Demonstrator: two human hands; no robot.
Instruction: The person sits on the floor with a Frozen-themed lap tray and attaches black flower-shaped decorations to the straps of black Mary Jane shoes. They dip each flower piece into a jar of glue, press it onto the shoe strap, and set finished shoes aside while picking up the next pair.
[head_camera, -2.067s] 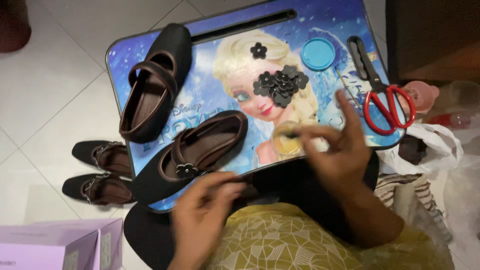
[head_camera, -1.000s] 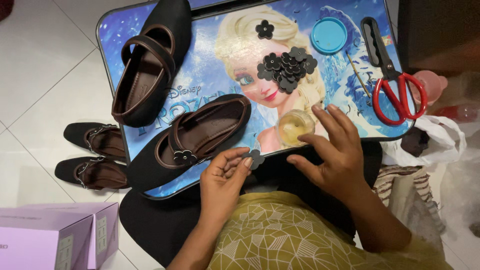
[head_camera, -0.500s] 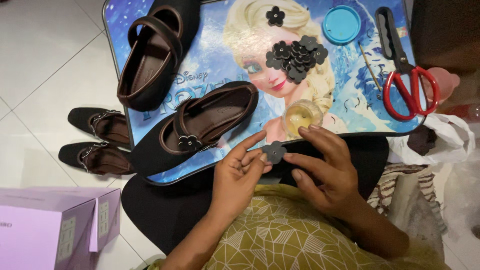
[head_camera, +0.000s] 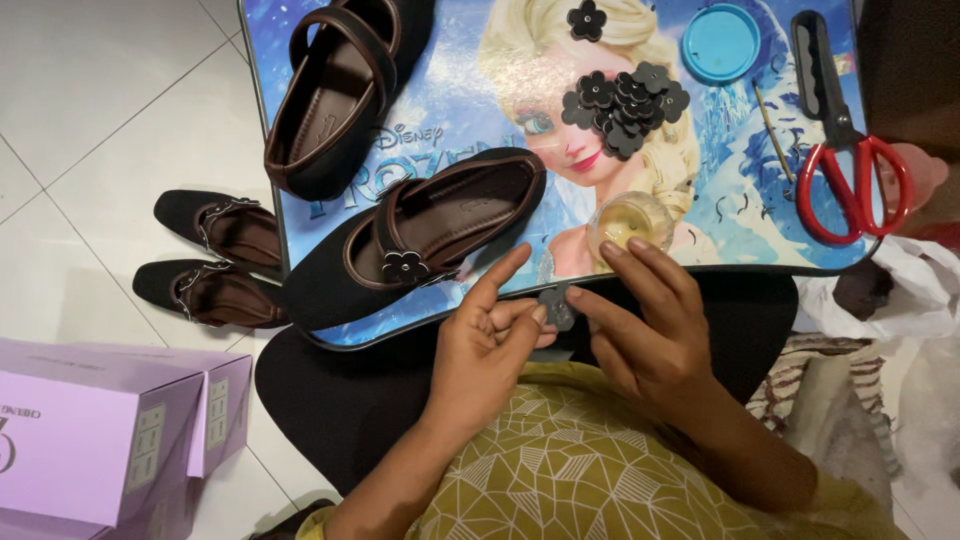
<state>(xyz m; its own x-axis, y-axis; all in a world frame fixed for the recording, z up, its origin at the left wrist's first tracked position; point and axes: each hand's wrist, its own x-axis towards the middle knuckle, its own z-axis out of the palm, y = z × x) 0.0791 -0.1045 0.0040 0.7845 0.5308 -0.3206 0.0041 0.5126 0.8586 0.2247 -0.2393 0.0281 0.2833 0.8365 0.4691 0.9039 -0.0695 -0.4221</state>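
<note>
Just below the lap tray's near edge (head_camera: 700, 272), left hand (head_camera: 487, 345) and right hand (head_camera: 650, 330) have come together, fingertips of both pinching one small black flower piece (head_camera: 557, 306), lifted off the tray since a second ago; the decorated shoe (head_camera: 420, 240) lies on the tray's near-left part.

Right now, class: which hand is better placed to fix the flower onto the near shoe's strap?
Probably the left hand: it pinches the small black flower and lies nearer the near shoe.

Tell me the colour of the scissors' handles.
Red, on the scissors at the tray's right edge, head view.
</note>
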